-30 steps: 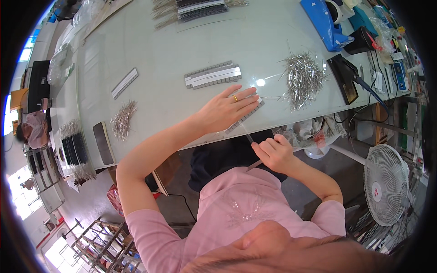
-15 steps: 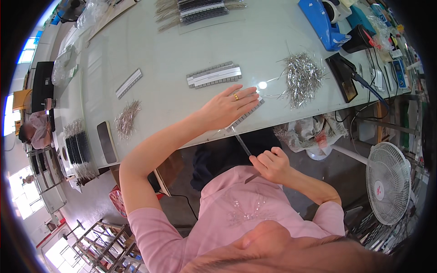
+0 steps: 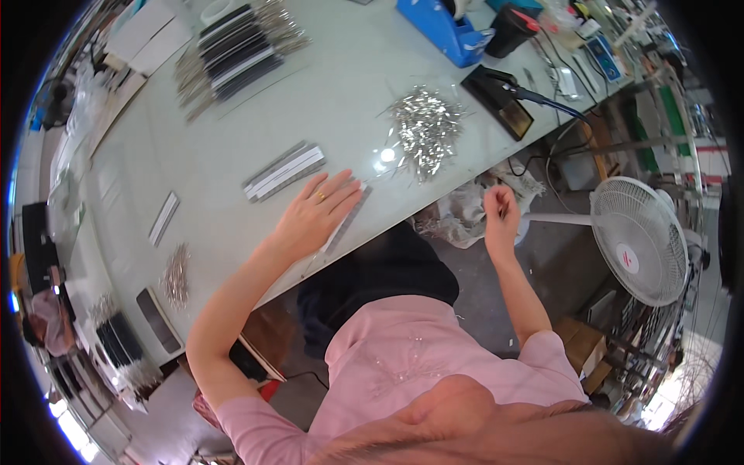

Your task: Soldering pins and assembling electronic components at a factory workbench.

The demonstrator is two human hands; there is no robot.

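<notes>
keeps the left hand (image 3: pixel 314 217) spread flat, fingers released and palm down, on the long grey strip (image 3: pixel 350 211) that lies along the near edge of the tabletop (image 3: pixel 232 124), just as half a second ago. lifts the right hand (image 3: pixel 502 213) from lower down in front of the body, off the tabletop, to just beside the tabletop's edge, near the big heap of shiny metal pins (image 3: pixel 425 128). shows the right fingers curled into a loose pinch; a moment ago pinches a thin metal sliver there, now cannot tell whether anything sits between them. reads, as a judgement, as a pause between pieces: strip pinned steady, free hand back close to the supply. counts one strip under the left hand, one pair of pale and dark strips (image 3: pixel 283 172) lying side by side just beyond it, one short pale strip (image 3: pixel 163 218) well apart to the left. counts two heaps of pins: the big one, and a small one (image 3: pixel 177 271) at the far left. counts one bundle of dark strips (image 3: pixel 232 50) at the far side, one blue tape dispenser (image 3: pixel 442 23), one black stand (image 3: pixel 508 105) with a cable, one white fan (image 3: pixel 639 240) off the tabletop to the right.
</notes>
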